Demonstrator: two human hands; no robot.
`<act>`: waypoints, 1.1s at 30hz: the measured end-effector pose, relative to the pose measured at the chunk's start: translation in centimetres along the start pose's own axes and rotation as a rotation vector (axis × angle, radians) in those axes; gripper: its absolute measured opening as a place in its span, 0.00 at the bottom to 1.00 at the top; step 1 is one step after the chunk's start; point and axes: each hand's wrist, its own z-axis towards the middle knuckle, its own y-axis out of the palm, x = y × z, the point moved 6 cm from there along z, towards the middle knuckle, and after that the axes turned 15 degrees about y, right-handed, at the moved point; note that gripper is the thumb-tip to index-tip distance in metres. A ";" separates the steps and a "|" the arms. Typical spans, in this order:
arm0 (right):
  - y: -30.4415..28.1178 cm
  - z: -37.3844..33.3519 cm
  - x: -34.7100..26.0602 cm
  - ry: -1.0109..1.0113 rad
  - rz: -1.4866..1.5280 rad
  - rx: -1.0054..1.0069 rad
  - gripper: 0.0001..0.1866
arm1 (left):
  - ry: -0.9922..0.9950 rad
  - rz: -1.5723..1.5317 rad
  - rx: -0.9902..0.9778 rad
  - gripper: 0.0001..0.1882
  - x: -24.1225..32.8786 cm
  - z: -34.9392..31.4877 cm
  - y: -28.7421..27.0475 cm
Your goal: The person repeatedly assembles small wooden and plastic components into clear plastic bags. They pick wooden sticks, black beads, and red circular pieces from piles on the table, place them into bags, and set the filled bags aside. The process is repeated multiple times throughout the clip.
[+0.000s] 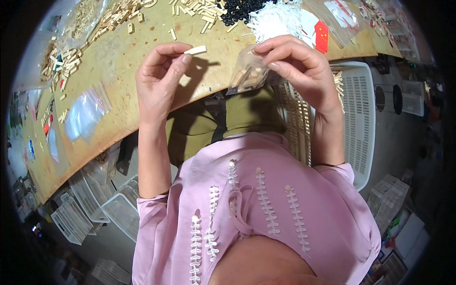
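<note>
Between the thumb and fingers of my left hand [164, 69] is a small pale wooden block [195, 50], held above the table near its front edge. My right hand [301, 61] pinches the top of a clear plastic bag [240, 78], which hangs at the table's edge over my lap. Several wooden pieces [254, 76] and some darker bits lie inside the bag. The two hands are apart, with the block to the left of the bag. Whether the bag's mouth is open is hard to make out.
Piles of wooden blocks [71, 61], black pieces [236, 10] and white strings [275, 21] lie across the table [123, 99]. Red cards [321, 37] sit beyond my right hand, empty clear bags [86, 114] at the left. A white plastic basket [362, 128] stands at my right.
</note>
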 end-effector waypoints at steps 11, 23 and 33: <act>2.3 -0.7 -3.5 -0.174 -0.204 -0.031 0.05 | 0.527 0.559 -0.518 0.09 7.9 2.8 6.8; -1.3 -1.8 -1.3 -0.069 -0.202 0.019 0.07 | 0.170 0.627 -0.496 0.07 -1.1 13.5 7.5; -3.7 -3.9 0.3 -0.081 -0.034 0.078 0.05 | 0.324 0.984 -0.637 0.15 -16.2 28.1 11.3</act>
